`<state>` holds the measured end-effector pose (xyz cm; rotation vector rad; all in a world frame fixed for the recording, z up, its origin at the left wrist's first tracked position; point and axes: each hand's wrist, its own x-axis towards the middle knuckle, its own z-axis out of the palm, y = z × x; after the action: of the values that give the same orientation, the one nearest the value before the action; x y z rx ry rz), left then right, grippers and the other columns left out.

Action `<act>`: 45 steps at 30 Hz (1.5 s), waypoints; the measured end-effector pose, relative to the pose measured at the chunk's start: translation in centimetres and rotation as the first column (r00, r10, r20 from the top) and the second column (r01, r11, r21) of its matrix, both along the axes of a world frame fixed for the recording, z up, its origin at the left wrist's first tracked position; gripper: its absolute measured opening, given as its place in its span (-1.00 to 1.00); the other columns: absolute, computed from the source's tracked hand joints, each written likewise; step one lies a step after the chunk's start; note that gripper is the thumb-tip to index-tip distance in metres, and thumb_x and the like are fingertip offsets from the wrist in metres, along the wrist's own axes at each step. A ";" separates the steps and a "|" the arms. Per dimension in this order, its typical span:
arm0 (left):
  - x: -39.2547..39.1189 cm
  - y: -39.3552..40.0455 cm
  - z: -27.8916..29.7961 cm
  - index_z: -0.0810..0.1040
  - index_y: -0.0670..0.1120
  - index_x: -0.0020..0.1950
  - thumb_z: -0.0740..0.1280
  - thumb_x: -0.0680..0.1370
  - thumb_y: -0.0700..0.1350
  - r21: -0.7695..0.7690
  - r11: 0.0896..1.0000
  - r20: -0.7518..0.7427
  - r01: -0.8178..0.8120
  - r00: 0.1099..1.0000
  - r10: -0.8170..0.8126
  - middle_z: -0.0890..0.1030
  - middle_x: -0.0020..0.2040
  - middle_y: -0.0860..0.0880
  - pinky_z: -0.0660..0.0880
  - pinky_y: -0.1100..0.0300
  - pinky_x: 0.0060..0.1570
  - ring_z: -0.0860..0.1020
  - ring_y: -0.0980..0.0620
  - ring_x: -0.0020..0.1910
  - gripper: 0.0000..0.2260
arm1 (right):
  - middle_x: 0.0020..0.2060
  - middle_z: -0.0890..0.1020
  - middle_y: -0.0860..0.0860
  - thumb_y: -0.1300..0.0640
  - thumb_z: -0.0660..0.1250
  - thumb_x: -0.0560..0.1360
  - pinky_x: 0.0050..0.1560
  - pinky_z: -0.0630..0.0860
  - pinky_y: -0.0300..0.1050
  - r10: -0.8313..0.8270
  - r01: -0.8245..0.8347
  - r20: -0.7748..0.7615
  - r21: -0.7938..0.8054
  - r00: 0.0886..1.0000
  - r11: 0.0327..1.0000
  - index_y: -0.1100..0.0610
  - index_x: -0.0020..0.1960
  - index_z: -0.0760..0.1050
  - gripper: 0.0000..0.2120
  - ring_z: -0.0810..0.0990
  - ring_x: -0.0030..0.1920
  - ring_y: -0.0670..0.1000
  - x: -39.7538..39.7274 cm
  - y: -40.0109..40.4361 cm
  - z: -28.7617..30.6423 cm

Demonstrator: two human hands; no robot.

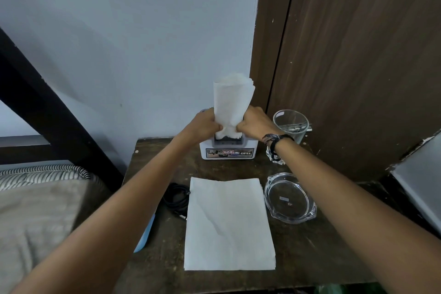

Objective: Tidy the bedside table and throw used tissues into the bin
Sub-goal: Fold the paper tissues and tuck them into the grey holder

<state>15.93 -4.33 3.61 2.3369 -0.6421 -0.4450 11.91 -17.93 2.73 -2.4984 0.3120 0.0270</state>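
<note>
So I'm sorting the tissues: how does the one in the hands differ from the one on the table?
The held tissue stands upright over the tissue box, pinched at its base by the left hand and right hand; the flat tissue lies spread on the bedside table, untouched. The held tissue is bunched, the flat tissue smooth. Both are white.

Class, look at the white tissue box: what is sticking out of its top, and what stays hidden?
A tissue stands from the tissue box, gripped by left hand and right hand. The box's contents are hidden.
</note>
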 end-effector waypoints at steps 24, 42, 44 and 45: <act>0.6 -0.5 -0.7 0.28 -0.04 0.42 0.17 0.59 -0.01 0.369 0.923 0.000 0.108 0.993 -0.116 0.34 0.44 -0.13 -0.37 -0.29 0.37 0.14 -0.17 0.48 -0.60 | -0.30 0.43 0.14 0.28 0.28 0.42 -0.37 0.32 -0.18 0.217 -0.268 -0.260 -0.180 0.941 0.947 0.31 -0.23 0.41 -0.90 0.41 -0.31 0.06 -0.5 0.3 0.5; -0.3 0.7 -0.1 0.57 -0.20 -0.02 0.26 0.56 -0.04 0.272 0.962 0.398 -0.037 0.914 -0.078 0.56 0.10 -0.09 -0.20 -0.31 0.38 0.40 -0.07 0.25 -0.77 | -0.32 0.66 0.10 0.00 0.31 0.51 -0.23 0.62 -0.05 0.094 -0.060 0.183 -0.183 0.978 0.981 0.15 -0.05 0.47 -0.79 0.65 -0.37 0.01 -2.8 -0.3 3.2; -0.5 0.7 -1.0 0.60 -0.20 0.01 0.34 0.50 -0.04 0.278 0.958 0.419 -0.066 0.906 -0.059 0.47 0.22 -0.07 -0.13 -0.30 0.38 0.37 -0.05 0.27 -0.76 | -0.37 0.65 0.12 0.08 0.32 0.51 -0.28 0.63 -0.10 0.062 -0.038 0.162 -0.145 0.985 0.989 0.16 -0.14 0.45 -0.84 0.64 -0.43 -0.02 -2.9 -0.1 2.7; -0.7 0.7 -1.4 0.61 -0.20 0.00 0.37 0.48 -0.05 0.246 0.966 0.411 -0.080 0.911 -0.029 0.43 0.24 -0.07 -0.08 -0.28 0.39 0.38 -0.05 0.27 -0.77 | -0.39 0.64 0.11 0.10 0.33 0.51 -0.28 0.62 -0.11 0.050 -0.029 0.140 -0.147 0.989 0.989 0.17 -0.16 0.44 -0.84 0.63 -0.45 -0.03 -2.9 -0.1 2.3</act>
<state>15.20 -3.58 2.23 2.7161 -0.7853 -0.0128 9.00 -18.00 5.00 -2.6328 0.2109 -0.1635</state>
